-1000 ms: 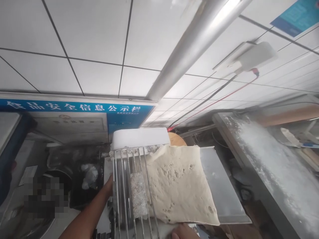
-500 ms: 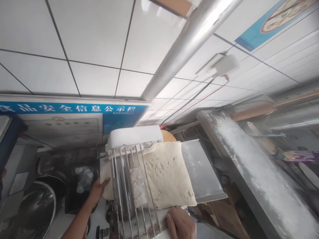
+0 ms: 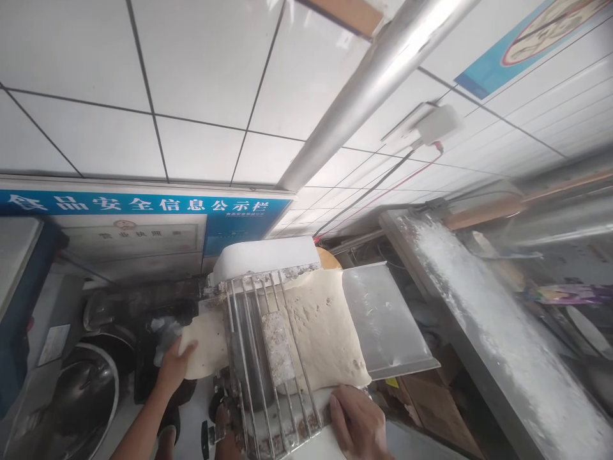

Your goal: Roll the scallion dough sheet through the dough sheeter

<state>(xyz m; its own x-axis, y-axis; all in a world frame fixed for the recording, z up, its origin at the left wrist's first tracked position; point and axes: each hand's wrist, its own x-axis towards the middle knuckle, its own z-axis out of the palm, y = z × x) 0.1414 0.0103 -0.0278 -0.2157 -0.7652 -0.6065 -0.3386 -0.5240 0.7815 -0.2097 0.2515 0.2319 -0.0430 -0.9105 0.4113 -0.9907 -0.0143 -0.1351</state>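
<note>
Dough runs as one flattened sheet through the dough roller machine, and that machine serves as the landmark for the single head view. On the machine's right side the sheet lies over the wire guard and the slanted metal feed tray, which holds it flat and angled toward the rollers so it feeds evenly. On the machine's left side a thinner tongue of the sheet comes out, and the left hand is spread under and against that edge, fingers extended, apparently supporting it so the soft sheet does not fold or tear under its own weight. At the machine's near edge, just below the dough's lower corner, the right hand rests palm down with fingers loosely spread on the frame, touching or nearly touching the sheet; it pinches nothing, and seems placed there to steady the sheet. Left of the machine, beyond the left hand, sits a round steel bowl. Well to the machine's right, a flour-dusted counter slopes across the frame. Above and behind the machine hangs a blue notice board on the tiled wall.
</note>
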